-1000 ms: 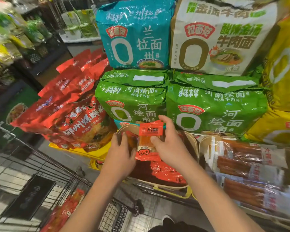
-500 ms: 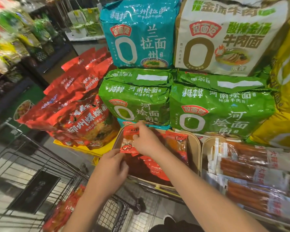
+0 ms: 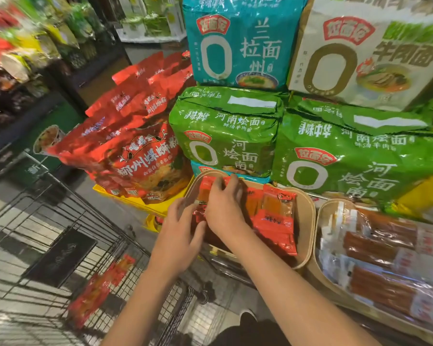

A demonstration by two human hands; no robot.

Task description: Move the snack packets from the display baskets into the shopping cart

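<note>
At frame centre, both hands work the red snack packets (image 3: 275,221) in the left basket (image 3: 308,221): right hand (image 3: 223,206) pinching one, left hand (image 3: 178,238) loosely spread beside it; light, slippery, crinkly film, probably best pinched by an edge seam.

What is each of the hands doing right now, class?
Left hand: open, fingers against the small red snack packets in the tan oval display basket.
Right hand: gripping one of those packets.
</note>
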